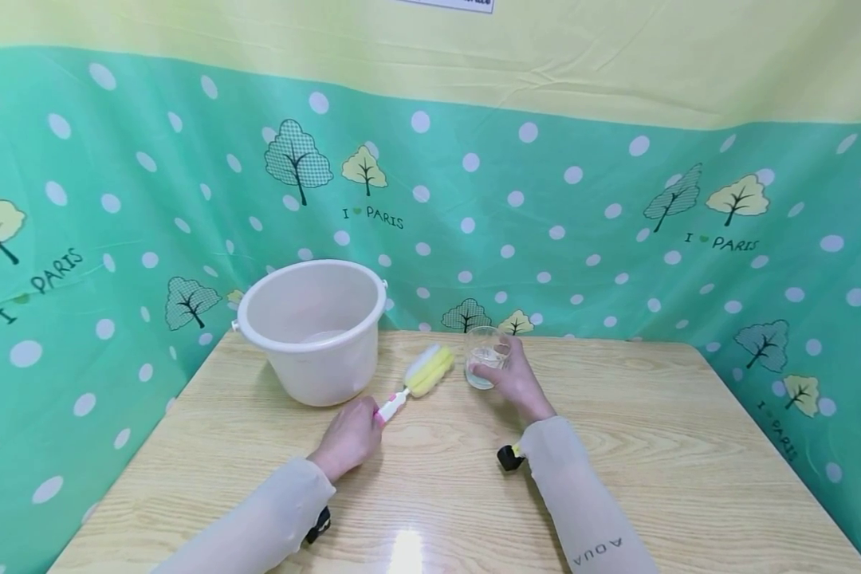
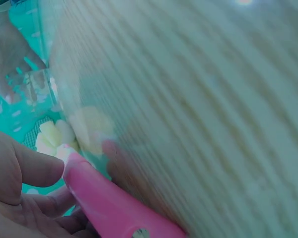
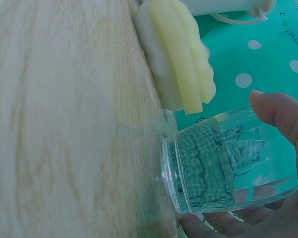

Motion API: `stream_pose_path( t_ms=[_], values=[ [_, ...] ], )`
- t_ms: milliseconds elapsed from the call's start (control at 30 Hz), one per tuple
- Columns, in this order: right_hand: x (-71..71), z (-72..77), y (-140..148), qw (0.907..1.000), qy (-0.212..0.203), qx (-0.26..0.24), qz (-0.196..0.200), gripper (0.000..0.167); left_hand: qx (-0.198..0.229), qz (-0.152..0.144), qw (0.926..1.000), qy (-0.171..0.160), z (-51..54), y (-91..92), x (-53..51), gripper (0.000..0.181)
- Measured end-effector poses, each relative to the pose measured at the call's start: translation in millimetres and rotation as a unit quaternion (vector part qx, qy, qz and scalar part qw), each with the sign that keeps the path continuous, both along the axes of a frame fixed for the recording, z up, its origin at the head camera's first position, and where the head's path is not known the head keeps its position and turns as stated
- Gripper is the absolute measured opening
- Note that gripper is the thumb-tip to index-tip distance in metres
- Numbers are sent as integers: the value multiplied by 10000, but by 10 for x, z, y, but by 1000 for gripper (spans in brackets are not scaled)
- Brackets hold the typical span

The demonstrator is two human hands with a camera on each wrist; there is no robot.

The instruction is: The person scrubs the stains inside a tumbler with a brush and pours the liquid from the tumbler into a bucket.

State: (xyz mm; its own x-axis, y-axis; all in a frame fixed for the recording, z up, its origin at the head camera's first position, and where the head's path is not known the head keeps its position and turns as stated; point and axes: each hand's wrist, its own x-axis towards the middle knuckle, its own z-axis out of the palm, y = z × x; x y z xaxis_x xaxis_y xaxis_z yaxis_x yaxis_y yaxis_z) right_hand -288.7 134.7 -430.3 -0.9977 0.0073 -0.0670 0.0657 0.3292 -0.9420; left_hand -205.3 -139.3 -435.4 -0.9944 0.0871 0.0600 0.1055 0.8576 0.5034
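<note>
"Head view: what is shown of the surface and the room?"

"A pale wood-grained table [image 1: 631, 446], marked by a bright patch of glare [image 1: 406, 550] at its near side. It is enclosed at the back and both sides by a hanging cloth [image 1: 588, 183], green below and yellow above, printed with white dots, trees and the words 'I PARIS'."

"And what is placed on the table?"

"A white bucket [image 1: 333, 376] is set at the back left, upright, its mouth turned upward. Just to its right, a sponge brush [image 1: 423, 379] is held by the left hand [image 1: 350, 437]."

"How is the brush pointed?"

"Its long axis is laid on a slant, from the left hand away and to the right. The yellow-and-white sponge head [image 3: 179, 54] is aimed toward the glass [image 1: 482, 352], with a gap left between them."

"And the glass?"

"It is held upright near the back of the table by the right hand [image 1: 522, 389], its base brought down at the tabletop, its long axis roughly vertical."

"How are the fingers set?"

"On the left they are curled round the pink handle [image 2: 109, 203]; on the right, thumb and fingers are clamped on the glass from opposite sides."
</note>
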Motion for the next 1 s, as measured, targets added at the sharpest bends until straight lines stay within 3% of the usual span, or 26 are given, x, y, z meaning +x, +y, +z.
stream_pose_path(
  t_ms=[400, 1000],
  values=[
    [-5, -2, 10, 10000, 12, -9, 16, 92, 277, 138, 9992, -247, 54, -86, 7, 12],
    [-11, -9, 12, 10000, 10, -30, 26, 94, 817, 287, 9962, 64, 151, -197, 117, 32]
  ],
)
